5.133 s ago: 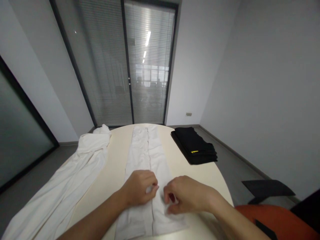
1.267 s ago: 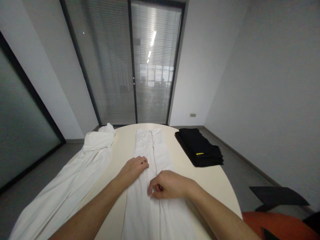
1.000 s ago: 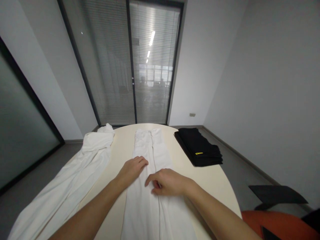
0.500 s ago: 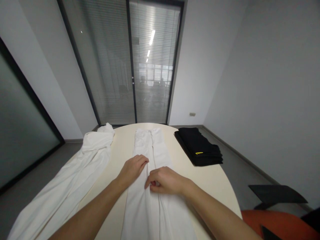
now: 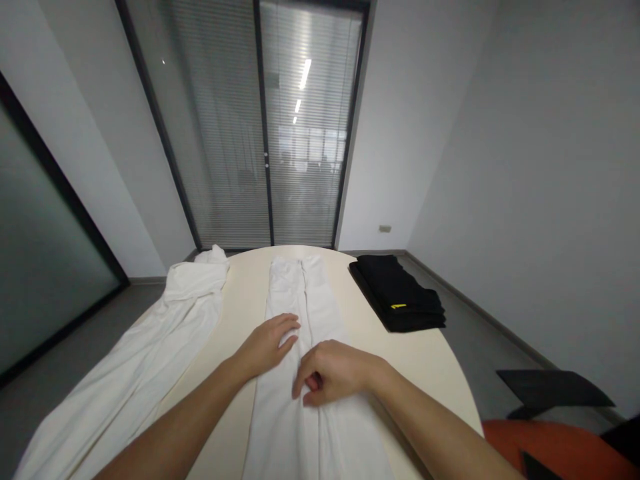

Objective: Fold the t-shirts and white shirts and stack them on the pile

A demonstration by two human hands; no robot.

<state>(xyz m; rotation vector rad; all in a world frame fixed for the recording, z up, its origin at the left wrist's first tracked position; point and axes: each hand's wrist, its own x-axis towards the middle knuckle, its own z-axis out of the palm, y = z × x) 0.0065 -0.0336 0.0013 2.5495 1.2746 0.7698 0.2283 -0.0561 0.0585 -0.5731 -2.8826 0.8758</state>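
Note:
Lengthwise on the table lies a long white garment (image 5: 327, 303) that looks like a pair of trousers, with a seam running down its middle. My left hand (image 5: 270, 340) rests on its left side, fingers stretched out and thumb apart, gripping nothing. Closer to me, my right hand (image 5: 335, 373) is over the middle of the cloth. Its fingers are bent downward, with a gap between forefinger and thumb, and no cloth shows between them. The near end of the garment runs out of view.
Another white garment (image 5: 145, 347) lies loosely bunched along the table's left side. Folded black clothes (image 5: 400, 287) with a small yellow mark are stacked at the right edge of the round table (image 5: 415, 373). An orange chair (image 5: 550, 447) stands at lower right.
My left hand's fingers have spread from a closed pinch, the thumb coming away. My right hand has moved slightly toward me along the white trousers.

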